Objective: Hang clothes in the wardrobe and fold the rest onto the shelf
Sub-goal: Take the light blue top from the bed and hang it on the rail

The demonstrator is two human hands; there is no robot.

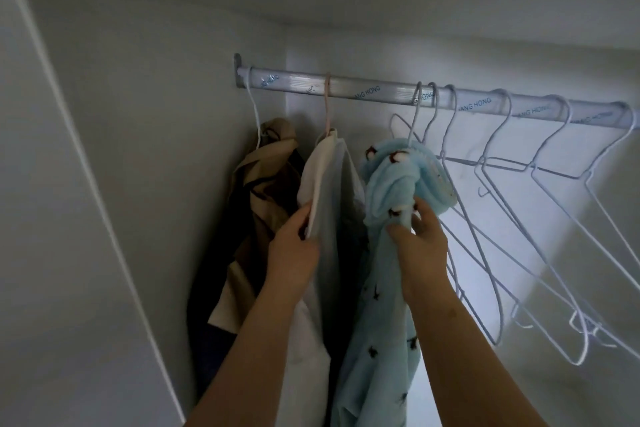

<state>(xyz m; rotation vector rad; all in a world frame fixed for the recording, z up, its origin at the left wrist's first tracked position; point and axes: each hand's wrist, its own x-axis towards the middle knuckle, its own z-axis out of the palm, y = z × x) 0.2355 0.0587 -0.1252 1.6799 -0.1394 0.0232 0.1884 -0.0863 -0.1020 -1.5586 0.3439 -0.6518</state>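
a long silver rail (346, 88) runs across the top of the wardrobe, with blue letters printed on it. three pieces of clothing hang from it on the left side. the first is a tan coat (266, 180) with dark trim, right next to the side wall (138, 149), on a white hanger (254, 114). beside it is a white shirt (332, 204) on a pink hanger (327, 104). next comes a soft blue top (384, 180) with small dark and red shapes on it, and it hangs bunched up on a thin wire hanger (415, 107). the three are close together and touch each other. the left hand (294, 246) reaches up and pinches the front edge of the white shirt between thumb and fingers. the right hand (419, 232) has its fingers curled into a fold of the blue top, gripping it just under the bunched part. both arms are bare and come up from the bottom of the view. to the right of the blue top, a row of empty wire hangers (519, 218) hangs on the rail, tilted and crossing over each other. the back wall behind them looks bright.
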